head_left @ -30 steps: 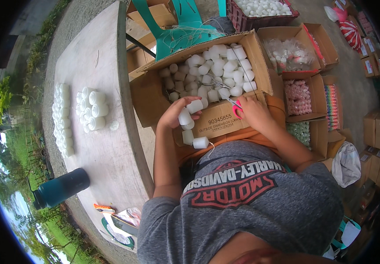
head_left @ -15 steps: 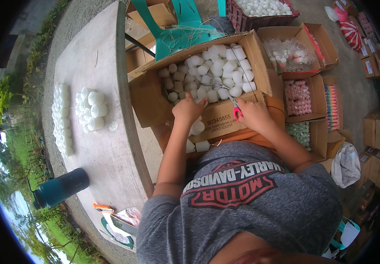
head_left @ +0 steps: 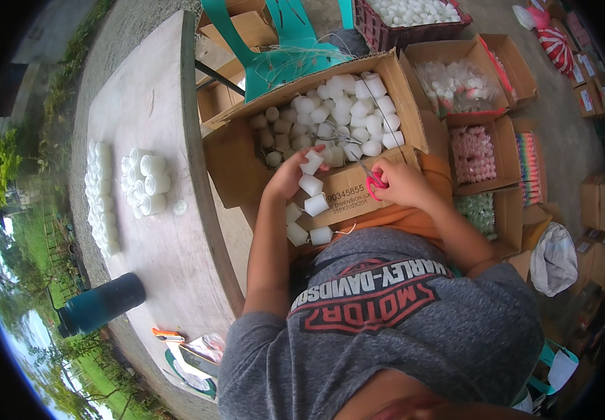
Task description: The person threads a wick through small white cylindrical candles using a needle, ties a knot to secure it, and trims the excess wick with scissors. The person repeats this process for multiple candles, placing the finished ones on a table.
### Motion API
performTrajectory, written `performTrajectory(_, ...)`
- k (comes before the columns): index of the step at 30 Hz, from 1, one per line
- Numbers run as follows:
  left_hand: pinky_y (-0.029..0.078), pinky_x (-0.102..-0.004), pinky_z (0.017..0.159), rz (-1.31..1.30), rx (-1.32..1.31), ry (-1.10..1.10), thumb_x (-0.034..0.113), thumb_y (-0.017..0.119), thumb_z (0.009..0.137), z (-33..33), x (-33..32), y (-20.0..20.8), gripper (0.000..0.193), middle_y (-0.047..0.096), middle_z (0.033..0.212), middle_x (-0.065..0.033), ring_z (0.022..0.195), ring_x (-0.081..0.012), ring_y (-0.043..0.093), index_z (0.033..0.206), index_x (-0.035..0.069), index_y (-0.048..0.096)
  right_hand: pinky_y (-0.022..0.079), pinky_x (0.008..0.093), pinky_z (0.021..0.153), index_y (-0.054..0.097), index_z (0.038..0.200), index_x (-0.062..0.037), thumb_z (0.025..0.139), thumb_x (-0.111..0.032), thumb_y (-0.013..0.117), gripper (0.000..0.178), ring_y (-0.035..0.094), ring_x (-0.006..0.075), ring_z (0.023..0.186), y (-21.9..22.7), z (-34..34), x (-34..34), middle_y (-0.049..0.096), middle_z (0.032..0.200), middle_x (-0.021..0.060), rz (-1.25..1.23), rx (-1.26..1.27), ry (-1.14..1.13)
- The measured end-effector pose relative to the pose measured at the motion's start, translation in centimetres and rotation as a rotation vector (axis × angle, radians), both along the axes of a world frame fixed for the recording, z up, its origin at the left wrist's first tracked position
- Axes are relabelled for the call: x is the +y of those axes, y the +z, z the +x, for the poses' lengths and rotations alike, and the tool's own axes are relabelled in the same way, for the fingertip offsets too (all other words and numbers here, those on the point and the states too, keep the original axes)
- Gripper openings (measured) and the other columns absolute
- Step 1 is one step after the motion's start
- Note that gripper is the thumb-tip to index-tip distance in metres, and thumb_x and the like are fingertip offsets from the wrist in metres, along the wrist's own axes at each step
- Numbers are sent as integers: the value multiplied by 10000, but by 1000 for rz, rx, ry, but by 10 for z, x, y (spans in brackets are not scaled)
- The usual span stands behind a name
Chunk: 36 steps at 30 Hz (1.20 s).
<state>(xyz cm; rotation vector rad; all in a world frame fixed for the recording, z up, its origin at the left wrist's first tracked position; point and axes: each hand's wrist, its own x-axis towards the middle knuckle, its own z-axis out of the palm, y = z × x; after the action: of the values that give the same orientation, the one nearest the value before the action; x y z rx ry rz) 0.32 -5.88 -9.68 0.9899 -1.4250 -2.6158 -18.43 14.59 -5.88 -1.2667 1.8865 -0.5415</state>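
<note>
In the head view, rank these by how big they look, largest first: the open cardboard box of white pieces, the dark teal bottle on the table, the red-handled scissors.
1. Open cardboard box, clearly largest.
2. Dark teal bottle.
3. Red-handled scissors, in the right hand, partly hidden.

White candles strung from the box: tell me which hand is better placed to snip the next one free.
Probably the right hand: it holds the red-handled scissors at the cardboard box front. The left hand grips the white candles hanging in a string, so it likely steadies them.
</note>
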Motion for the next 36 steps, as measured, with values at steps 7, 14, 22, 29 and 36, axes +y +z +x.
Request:
performTrajectory(7, 415, -312, 881, 124, 204, 196, 167, 490, 809, 4, 8, -6, 431, 589, 897, -99, 896, -210, 561, 1202, -10, 478, 370, 192, 513, 466, 1127, -76, 876, -179, 609, 307, 514, 65, 659, -17, 24, -14, 585, 796, 25, 2, -1031, -128)
performTrajectory(14, 401, -341, 921, 134, 345, 205, 154, 530, 729, 5, 12, -7, 482, 555, 896, -74, 838, -187, 537, 1185, 11, 464, 267, 156, 437, 456, 1022, -109, 911, -390, 542, 314, 373, 13, 539, -7, 32, -24, 513, 710, -21, 112, -1410, -175)
performTrajectory(22, 432, -319, 888, 118, 284, 94, 173, 539, 736, 3, 17, 7, 580, 578, 988, -88, 917, -185, 556, 1269, -28, 427, 234, 169, 455, 456, 1012, -117, 874, -417, 589, 355, 368, 19, 528, -8, 43, -35, 506, 686, -30, 12, -1131, -174)
performTrajectory(29, 443, -313, 883, 23, 209, 55, 168, 515, 767, 1, 20, 19, 558, 570, 1057, -102, 928, -189, 571, 1282, -28, 426, 204, 158, 397, 460, 927, -125, 885, -380, 600, 295, 379, 11, 496, -7, 50, -40, 501, 682, -17, 8, -1199, -370)
performTrajectory(36, 450, -327, 878, 1, 194, 52, 157, 505, 762, -1, 21, 21, 552, 575, 1055, -98, 941, -185, 572, 1283, -13, 442, 205, 158, 393, 456, 886, -131, 848, -389, 652, 326, 373, 19, 486, -19, 53, -40, 482, 664, -21, -43, -1362, -422)
